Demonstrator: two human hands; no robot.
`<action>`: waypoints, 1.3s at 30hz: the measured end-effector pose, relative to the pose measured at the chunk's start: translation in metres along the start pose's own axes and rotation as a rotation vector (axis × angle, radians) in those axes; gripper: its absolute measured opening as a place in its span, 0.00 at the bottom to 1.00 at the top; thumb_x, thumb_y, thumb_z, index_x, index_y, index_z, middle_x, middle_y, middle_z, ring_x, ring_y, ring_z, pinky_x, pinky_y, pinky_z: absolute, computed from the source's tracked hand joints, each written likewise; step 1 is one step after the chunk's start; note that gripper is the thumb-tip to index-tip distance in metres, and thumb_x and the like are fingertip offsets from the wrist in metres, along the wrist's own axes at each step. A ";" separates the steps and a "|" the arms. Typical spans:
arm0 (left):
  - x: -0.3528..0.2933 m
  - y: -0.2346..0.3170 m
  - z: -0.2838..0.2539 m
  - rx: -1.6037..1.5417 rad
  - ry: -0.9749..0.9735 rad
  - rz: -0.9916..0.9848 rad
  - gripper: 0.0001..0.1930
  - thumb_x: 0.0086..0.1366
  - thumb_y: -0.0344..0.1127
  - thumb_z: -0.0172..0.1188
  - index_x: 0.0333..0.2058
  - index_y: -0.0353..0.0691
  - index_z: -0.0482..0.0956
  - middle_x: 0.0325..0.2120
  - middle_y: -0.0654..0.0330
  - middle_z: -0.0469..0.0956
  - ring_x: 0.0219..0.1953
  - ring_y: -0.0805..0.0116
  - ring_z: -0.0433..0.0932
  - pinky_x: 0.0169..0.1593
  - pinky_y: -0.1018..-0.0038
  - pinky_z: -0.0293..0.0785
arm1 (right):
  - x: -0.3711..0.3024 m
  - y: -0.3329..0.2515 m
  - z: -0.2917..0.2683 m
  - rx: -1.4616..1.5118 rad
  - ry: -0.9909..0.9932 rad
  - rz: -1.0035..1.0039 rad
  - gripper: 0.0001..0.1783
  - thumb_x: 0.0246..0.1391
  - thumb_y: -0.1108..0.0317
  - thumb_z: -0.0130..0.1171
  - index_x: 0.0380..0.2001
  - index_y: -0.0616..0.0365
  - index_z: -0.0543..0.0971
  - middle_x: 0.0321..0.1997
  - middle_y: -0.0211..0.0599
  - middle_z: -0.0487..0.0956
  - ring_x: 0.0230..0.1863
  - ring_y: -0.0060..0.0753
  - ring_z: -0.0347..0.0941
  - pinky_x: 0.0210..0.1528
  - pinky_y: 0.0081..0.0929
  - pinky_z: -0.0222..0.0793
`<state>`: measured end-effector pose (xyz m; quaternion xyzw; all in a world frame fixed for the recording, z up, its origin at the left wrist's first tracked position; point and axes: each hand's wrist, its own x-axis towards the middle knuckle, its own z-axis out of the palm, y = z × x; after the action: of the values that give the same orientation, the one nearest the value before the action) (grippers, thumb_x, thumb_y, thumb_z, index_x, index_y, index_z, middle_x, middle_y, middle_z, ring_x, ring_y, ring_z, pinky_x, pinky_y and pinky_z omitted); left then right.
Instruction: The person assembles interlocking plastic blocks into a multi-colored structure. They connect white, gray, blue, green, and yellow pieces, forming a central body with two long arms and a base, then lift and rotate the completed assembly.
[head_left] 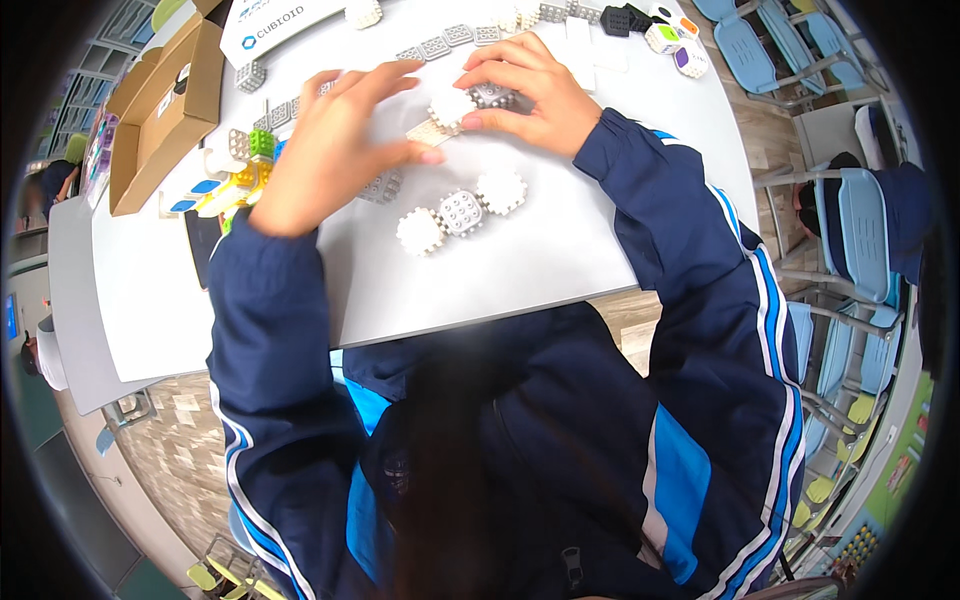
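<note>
My right hand (pixel 537 97) has its fingers and thumb closed round a white studded cube block (pixel 451 107) that touches a grey studded block (pixel 493 96). A pale flat studded piece (pixel 430 132) lies just below them. To the left, my left hand (pixel 335 150) hovers with its fingers curved and apart, slightly blurred, with nothing visible in it. A grey block (pixel 382 187) sits partly hidden beside my left thumb. Nearer to me, a joined row rests on the table: a white block (pixel 420 231), a grey block (pixel 461 213) and another white block (pixel 501 189).
An open cardboard box (pixel 165 110) stands at the left, near yellow, green and blue assembled blocks (pixel 235 180). Grey flat pieces (pixel 433 47) line the far side of the table. A white box (pixel 280 25) is behind them. Black blocks (pixel 622 20) and colourful blocks (pixel 677 42) lie far right.
</note>
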<state>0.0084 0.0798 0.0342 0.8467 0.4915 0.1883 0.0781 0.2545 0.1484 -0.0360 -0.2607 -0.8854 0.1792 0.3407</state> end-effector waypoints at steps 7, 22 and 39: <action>-0.052 0.002 -0.022 0.159 -0.083 0.057 0.24 0.48 0.39 0.75 0.46 0.44 0.82 0.40 0.60 0.82 0.56 0.62 0.73 0.70 0.49 0.47 | -0.003 0.003 0.001 0.026 0.023 -0.024 0.21 0.50 0.51 0.71 0.43 0.50 0.82 0.48 0.29 0.79 0.55 0.38 0.67 0.58 0.34 0.66; -0.020 0.013 0.017 0.128 0.163 -0.044 0.17 0.51 0.39 0.75 0.38 0.39 0.84 0.29 0.61 0.79 0.40 0.62 0.75 0.64 0.58 0.56 | -0.004 0.000 0.001 -0.036 -0.006 -0.061 0.20 0.52 0.54 0.70 0.45 0.51 0.81 0.47 0.31 0.80 0.52 0.37 0.70 0.60 0.35 0.60; -0.030 0.007 0.029 0.082 0.311 -0.052 0.20 0.45 0.37 0.77 0.38 0.40 0.84 0.31 0.63 0.78 0.42 0.63 0.74 0.63 0.57 0.56 | -0.002 0.000 0.000 -0.003 -0.025 -0.033 0.22 0.52 0.47 0.68 0.44 0.48 0.81 0.44 0.26 0.80 0.50 0.33 0.68 0.54 0.33 0.57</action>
<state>0.0125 0.0516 0.0024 0.7968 0.5268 0.2945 -0.0286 0.2553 0.1468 -0.0370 -0.2445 -0.8941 0.1754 0.3319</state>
